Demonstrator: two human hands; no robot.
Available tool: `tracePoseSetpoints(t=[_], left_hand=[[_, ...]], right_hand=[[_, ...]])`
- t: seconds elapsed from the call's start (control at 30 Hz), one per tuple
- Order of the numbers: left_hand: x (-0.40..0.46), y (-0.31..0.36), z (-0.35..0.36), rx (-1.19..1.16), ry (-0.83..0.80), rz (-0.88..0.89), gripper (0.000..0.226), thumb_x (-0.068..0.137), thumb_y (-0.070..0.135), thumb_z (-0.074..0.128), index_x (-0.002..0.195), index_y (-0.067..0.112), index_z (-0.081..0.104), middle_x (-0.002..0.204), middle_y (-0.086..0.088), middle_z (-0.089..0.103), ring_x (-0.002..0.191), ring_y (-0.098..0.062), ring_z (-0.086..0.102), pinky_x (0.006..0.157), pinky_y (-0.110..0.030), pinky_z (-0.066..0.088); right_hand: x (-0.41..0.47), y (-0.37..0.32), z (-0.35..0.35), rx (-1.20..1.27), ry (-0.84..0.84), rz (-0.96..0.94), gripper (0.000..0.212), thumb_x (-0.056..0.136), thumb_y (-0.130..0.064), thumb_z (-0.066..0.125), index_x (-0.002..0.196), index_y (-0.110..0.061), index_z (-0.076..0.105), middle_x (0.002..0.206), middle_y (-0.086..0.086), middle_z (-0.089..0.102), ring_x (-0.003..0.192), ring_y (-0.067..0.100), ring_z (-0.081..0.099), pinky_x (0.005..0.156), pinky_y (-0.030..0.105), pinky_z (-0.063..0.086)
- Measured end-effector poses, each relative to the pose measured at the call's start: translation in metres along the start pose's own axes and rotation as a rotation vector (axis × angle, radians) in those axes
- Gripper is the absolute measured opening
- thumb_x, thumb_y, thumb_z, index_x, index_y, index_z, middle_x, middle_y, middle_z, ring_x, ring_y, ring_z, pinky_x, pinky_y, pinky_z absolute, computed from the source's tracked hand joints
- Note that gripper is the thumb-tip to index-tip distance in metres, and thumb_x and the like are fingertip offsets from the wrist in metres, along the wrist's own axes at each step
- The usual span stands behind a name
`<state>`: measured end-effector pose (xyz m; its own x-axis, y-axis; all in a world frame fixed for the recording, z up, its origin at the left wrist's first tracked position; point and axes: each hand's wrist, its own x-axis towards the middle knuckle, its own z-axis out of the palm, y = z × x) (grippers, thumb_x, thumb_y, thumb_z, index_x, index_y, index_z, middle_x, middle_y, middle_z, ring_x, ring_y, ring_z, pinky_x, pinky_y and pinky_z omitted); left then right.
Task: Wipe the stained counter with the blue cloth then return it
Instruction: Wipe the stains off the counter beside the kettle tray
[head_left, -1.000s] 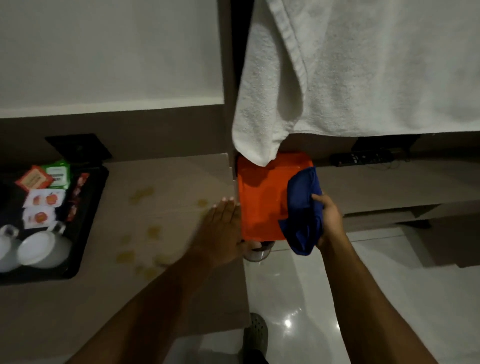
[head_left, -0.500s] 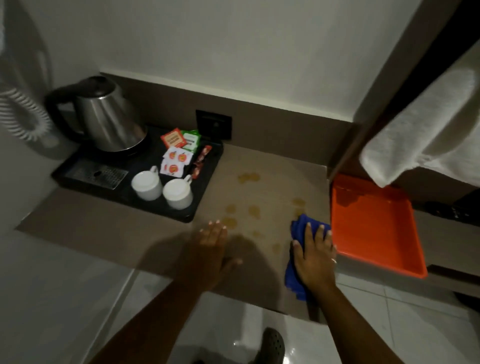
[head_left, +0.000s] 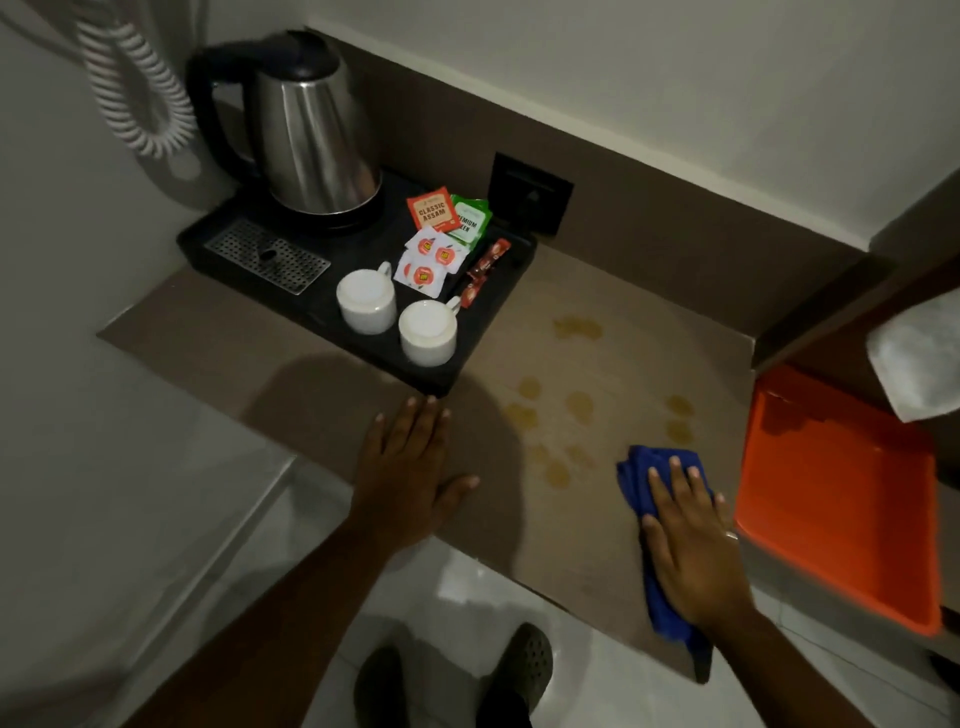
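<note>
My right hand (head_left: 693, 540) lies flat, fingers spread, pressing the blue cloth (head_left: 655, 525) onto the brown counter (head_left: 582, 525) at the lower right of the frame; the cloth is bunched under the palm, with its near end reaching the counter's front edge. My left hand (head_left: 410, 467) rests open, palm down, on bare counter at lower centre, holding nothing. Between and above the two hands, yellowish stains (head_left: 576, 405) dot the surface, just left of the cloth. An orange tray (head_left: 836, 525) sits at the right edge, beside the cloth. At upper left, a black tray (head_left: 493, 317) carries a steel kettle (head_left: 311, 135), two white cups (head_left: 397, 317) and tea sachets (head_left: 447, 228).
</note>
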<state>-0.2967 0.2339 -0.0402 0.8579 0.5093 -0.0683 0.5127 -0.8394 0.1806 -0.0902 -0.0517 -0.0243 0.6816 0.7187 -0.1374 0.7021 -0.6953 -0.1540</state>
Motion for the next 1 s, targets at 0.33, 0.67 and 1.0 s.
tracePoseSetpoints(t=[0.33,0.67,1.0], left_hand=[[0.01,-0.029,-0.004,0.013,0.048,-0.213,0.096,0.084,0.078,0.024,0.152,0.01,0.025,0.161,-0.017,0.024,0.147,-0.039,0.019,0.114,-0.062,0.017],[0.01,-0.04,-0.004,-0.015,0.097,-0.173,0.098,0.079,0.08,0.029,0.151,0.013,0.031,0.158,-0.02,0.029,0.144,-0.043,0.025,0.111,-0.066,0.02],[0.016,-0.053,-0.009,-0.023,0.026,-0.22,0.114,0.067,0.092,0.019,0.155,0.02,0.012,0.165,-0.017,0.006,0.149,-0.044,0.005,0.113,-0.067,0.009]], right_hand=[[0.012,-0.05,0.005,0.033,-0.033,-0.11,0.061,0.095,-0.05,0.012,0.149,-0.023,0.009,0.158,0.002,0.001,0.147,0.021,-0.005,0.117,0.043,-0.001],[0.069,-0.098,0.01,0.094,0.079,0.358,0.06,0.097,-0.037,0.024,0.15,-0.011,0.013,0.159,0.016,0.007,0.146,0.034,0.002,0.117,0.049,0.0],[0.051,-0.06,0.001,0.059,0.071,0.336,0.06,0.096,-0.038,0.026,0.15,-0.012,0.016,0.159,0.015,0.01,0.147,0.031,0.004,0.118,0.051,0.005]])
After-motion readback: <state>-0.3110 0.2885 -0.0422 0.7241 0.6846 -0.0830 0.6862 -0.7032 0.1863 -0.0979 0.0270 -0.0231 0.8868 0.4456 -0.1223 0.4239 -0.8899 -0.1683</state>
